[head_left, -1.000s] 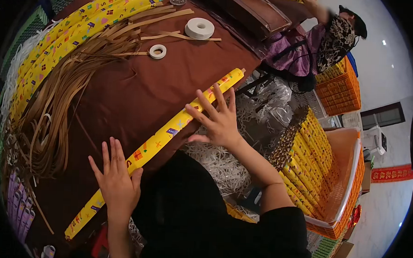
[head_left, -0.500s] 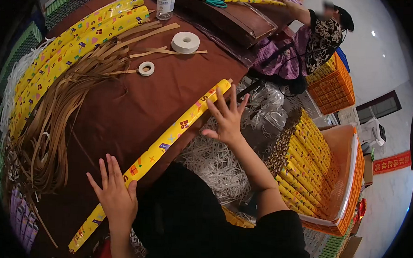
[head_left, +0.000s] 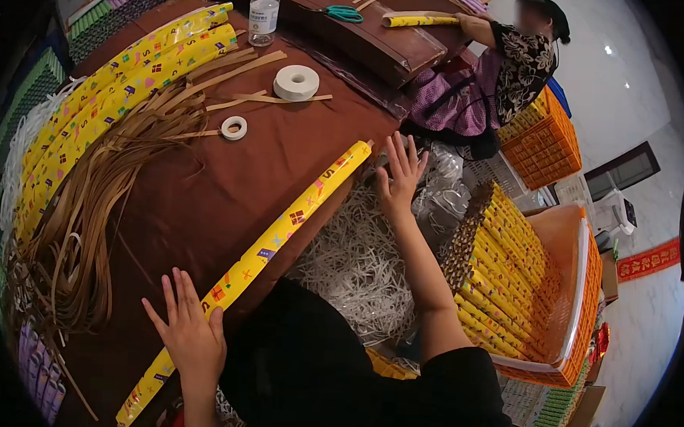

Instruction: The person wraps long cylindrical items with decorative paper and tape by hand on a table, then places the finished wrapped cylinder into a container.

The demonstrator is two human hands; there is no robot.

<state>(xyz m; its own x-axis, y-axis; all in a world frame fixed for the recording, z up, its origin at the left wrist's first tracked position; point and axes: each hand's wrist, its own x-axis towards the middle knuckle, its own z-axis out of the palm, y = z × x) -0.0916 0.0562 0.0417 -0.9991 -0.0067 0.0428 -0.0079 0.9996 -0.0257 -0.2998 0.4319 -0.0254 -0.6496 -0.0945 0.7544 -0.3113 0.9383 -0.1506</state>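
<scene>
A long yellow tube of printed wrapping paper (head_left: 276, 237) lies slantwise along the near edge of the brown-covered table (head_left: 205, 200). My left hand (head_left: 192, 325) rests flat, fingers spread, against the lower half of the tube. Past the tube's far end, my right hand (head_left: 401, 178) is held up with its fingers apart, not touching it. To the left lie a bundle of brown strips (head_left: 89, 225) and yellow printed sheets (head_left: 126, 89). A large white tape roll (head_left: 296, 72) and a smaller one (head_left: 234, 119) sit beyond the tube.
An orange crate (head_left: 579, 300) at right holds many finished-looking yellow tubes (head_left: 500, 274). White paper shreds (head_left: 363, 252) fill the space beside the table. Across it, a person (head_left: 516, 76) holds a yellow tube (head_left: 419, 20) near teal scissors (head_left: 343, 13). A bottle (head_left: 263, 15) stands at the back.
My right hand has lifted off the tube's far end and moved right. My left hand stays on the tube. The other person's tube has shifted, and the view has tilted slightly.
</scene>
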